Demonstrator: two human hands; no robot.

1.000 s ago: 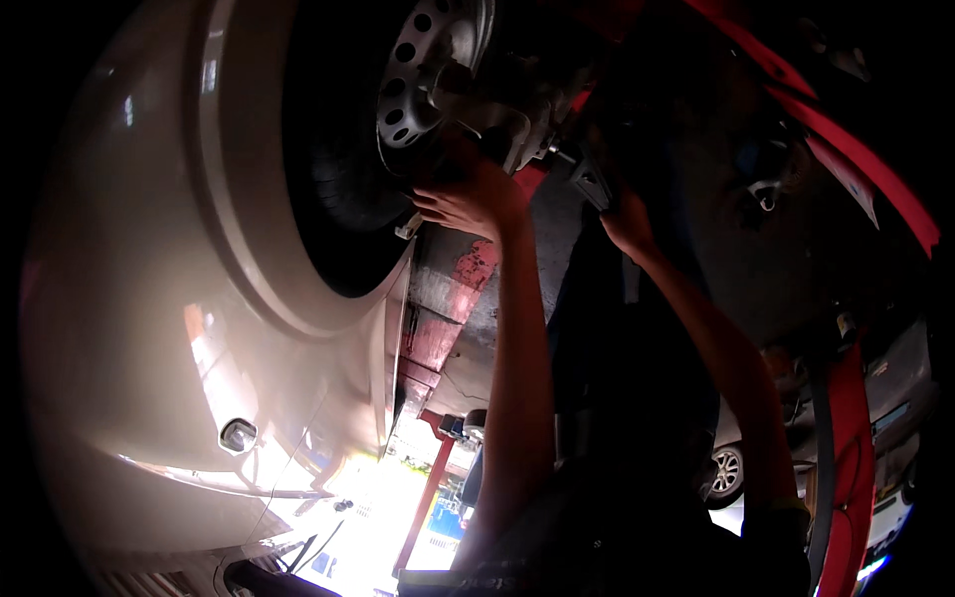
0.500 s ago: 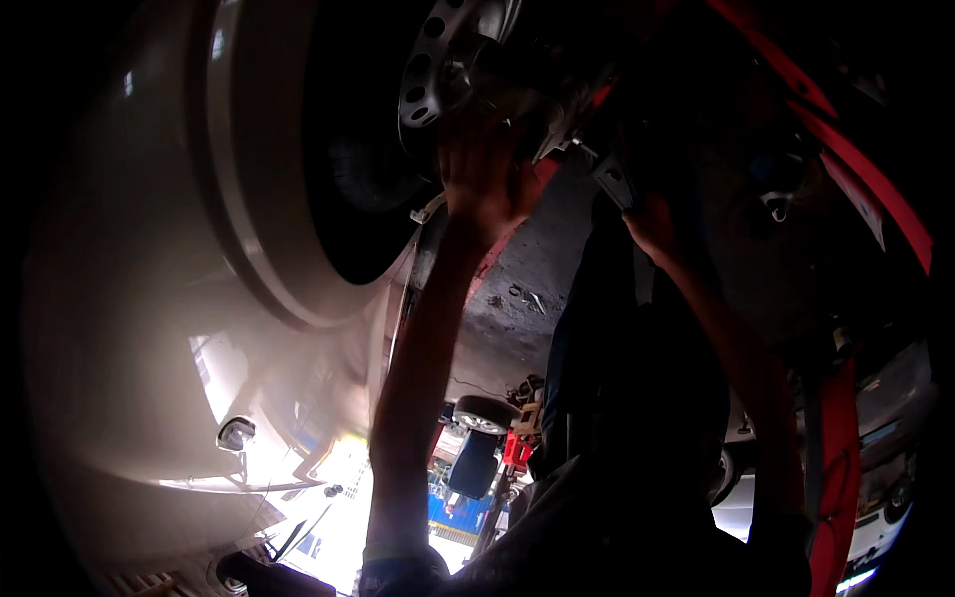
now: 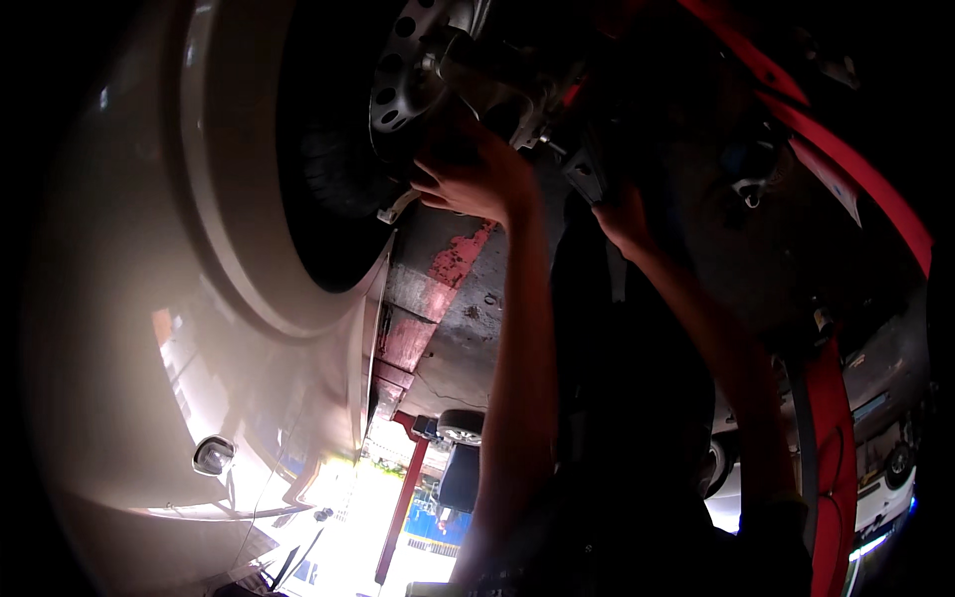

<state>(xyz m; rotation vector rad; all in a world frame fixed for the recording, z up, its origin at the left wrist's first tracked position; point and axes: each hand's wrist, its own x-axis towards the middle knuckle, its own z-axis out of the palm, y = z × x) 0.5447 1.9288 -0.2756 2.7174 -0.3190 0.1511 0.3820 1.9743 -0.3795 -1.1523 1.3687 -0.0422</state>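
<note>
Above me is the inner side of a car wheel, with a black tire and a grey rim with round holes. My left hand is raised just under the suspension parts inside the wheel. Its fingers are curled and partly lost in shadow; what they grip, if anything, is hidden. Close to its fingertips is a small light metal piece. My right hand is closed on the lower end of a dark, flat metal arm, right of a thin bolt or stud.
A light car body with a wheel arch fills the left side. Red lift beams run along the right. The grey floor carries a worn red stripe. Another wheel and a white car are farther off.
My left hand has turned, its fingers going from spread upward to curled toward the left, and its forearm has swung right. My right hand keeps its hold. The whole view has shifted slightly.
</note>
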